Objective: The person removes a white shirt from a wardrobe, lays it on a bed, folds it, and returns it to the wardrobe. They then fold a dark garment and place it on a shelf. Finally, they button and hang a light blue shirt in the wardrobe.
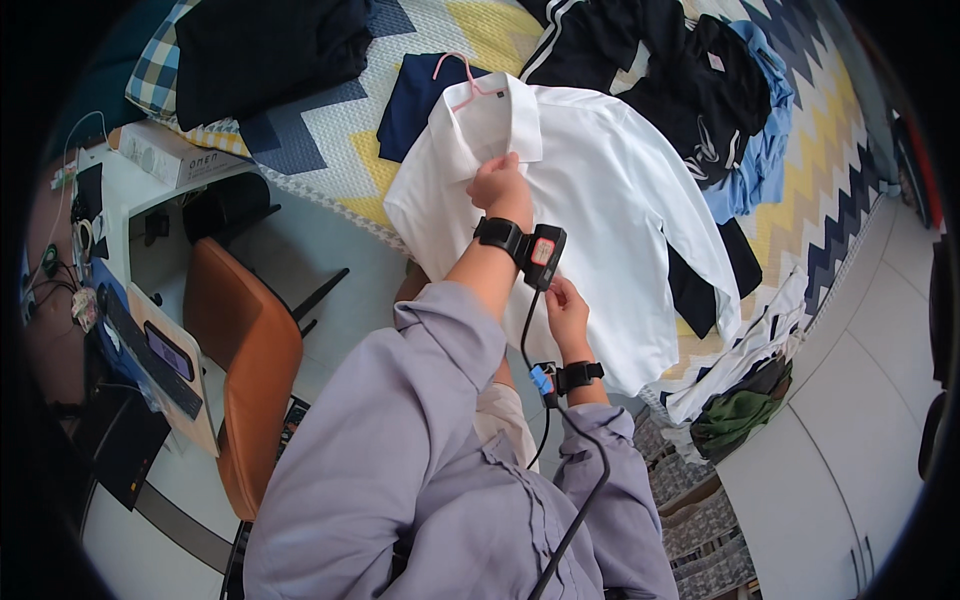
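Note:
A white long-sleeved shirt [600, 195] lies spread over the bed's edge, its collar away from me. Inside the collar is a pink clothes hanger [471, 84], its hook showing above. My left hand [502, 186] pinches the shirt's front edge just below the collar. Lower down, my right hand [568, 311] has its fingertips on the front edge too, partly behind the device strapped to my left wrist. Dark blue folded cloth [409, 101] sits under the collar side, and a black garment [694, 289] shows from beneath the sleeve.
Black clothes [675, 82] and a light blue garment [761, 180] are heaped on the bed at the upper right. Folded black cloth [262, 60] lies upper left. A brown chair [255, 360] and a white desk [112, 176] stand at left. Cables hang from my wrists.

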Demonstrator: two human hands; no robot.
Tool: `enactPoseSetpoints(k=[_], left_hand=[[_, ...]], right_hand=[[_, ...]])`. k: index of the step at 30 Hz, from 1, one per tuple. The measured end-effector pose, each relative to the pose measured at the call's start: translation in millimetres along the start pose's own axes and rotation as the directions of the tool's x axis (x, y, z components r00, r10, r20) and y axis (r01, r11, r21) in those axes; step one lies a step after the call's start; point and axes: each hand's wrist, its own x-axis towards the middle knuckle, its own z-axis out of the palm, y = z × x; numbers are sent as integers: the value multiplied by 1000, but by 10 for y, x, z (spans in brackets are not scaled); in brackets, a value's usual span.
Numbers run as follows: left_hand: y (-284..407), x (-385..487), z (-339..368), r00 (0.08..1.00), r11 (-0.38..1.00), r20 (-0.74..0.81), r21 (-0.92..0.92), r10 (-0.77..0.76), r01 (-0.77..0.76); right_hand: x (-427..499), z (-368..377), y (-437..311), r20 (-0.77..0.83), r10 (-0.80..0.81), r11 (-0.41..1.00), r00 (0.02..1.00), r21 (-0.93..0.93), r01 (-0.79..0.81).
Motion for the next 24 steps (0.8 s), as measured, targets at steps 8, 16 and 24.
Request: enactPoseSetpoints(k=[8,16,24], left_hand=[[169,-226,-8,984,972,-119,178,-132,152],[-237,19,189,904,922,-183,39,387,-386],[-450,305,254,855,851,-12,-88,519,-518]], right_hand=[[-111,-59,13,39,-8,1000,999,-25,9],[-225,-218,132,9,-2,1000,1000,-10,2],[-241,-308,308,39,47,998,998,-31,-46]])
